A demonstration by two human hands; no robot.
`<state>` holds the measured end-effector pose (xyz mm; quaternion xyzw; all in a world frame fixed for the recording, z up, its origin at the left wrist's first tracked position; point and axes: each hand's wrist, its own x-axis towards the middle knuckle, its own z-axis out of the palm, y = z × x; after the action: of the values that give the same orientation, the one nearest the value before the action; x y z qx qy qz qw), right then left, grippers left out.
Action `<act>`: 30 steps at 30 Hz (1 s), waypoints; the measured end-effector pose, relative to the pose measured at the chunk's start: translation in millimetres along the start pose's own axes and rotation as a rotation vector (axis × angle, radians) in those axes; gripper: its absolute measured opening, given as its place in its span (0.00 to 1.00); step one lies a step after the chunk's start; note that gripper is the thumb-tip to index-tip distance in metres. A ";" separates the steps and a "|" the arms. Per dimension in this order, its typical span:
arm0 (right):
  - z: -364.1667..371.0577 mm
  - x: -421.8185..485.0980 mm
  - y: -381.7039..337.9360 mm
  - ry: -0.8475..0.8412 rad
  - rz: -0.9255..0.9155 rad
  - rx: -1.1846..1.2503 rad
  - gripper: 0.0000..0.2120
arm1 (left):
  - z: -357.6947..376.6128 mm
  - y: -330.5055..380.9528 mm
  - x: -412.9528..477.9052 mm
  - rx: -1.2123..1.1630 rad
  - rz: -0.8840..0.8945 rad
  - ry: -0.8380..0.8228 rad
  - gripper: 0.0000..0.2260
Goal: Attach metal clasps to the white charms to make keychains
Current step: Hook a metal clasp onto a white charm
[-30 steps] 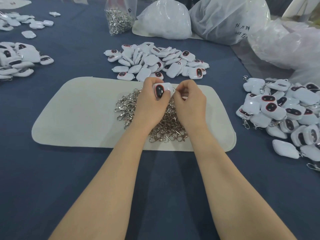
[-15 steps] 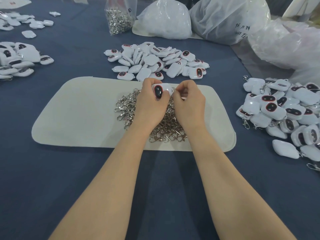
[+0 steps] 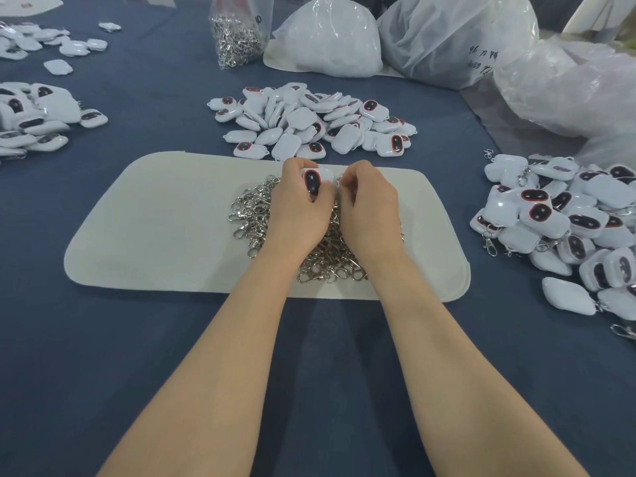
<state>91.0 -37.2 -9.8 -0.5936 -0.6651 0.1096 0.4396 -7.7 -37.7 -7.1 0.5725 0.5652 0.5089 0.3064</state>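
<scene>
A soft, pale mat [image 3: 155, 228] with round corners lay flat on the table [image 3: 103, 356], which was covered in dark blue cloth. In the middle of the mat sat a tangled heap of shiny metal clasps [image 3: 253, 210]. Both hands were over that heap, near the far edge of the mat. The left hand [image 3: 303, 211] held one white charm [image 3: 318, 177], smooth and rounded, with a dark oval ringed in red on its face. Its fingers [image 3: 296, 165] were curled round the charm. The right hand [image 3: 370, 208] was just beside the charm's end. Its fingers were curled in tight, but I cannot tell what they pinched.

Behind the mat lay a pile of loose charms [image 3: 309, 122]. To the right of the mat was a heap of charms with clasps on them [image 3: 568, 228]. Far behind the mat stood a clear bag of clasps [image 3: 237, 36] and crinkly white plastic bags [image 3: 327, 39].
</scene>
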 end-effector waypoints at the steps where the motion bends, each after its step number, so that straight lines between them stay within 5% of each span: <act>1: -0.2 0.1 0.1 -0.013 -0.007 -0.023 0.03 | -0.3 0.4 -0.5 0.008 0.000 0.000 0.09; 5: -1.2 -0.8 -0.7 -0.014 -0.017 0.025 0.05 | 0.0 1.9 3.7 -0.084 -0.095 0.006 0.08; 9: -0.5 1.2 -1.0 -0.016 0.117 0.242 0.07 | -5.5 7.5 7.9 -0.561 -0.393 -0.050 0.02; 11: 0.6 2.2 -0.7 -0.013 0.143 0.285 0.05 | -8.9 9.2 7.9 -0.762 -0.500 -0.091 0.07; 17: -1.2 2.4 -5.4 0.039 0.125 0.416 0.06 | -14.8 14.1 7.3 -1.077 -0.672 -0.180 0.02; 30: -0.7 1.5 -7.1 0.024 0.115 0.380 0.05 | -11.9 14.1 7.0 -0.906 -0.587 -0.099 0.02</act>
<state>86.7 -38.0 -4.0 -0.5382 -0.5924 0.2510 0.5444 -15.1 -36.2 11.1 0.2243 0.4103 0.5671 0.6780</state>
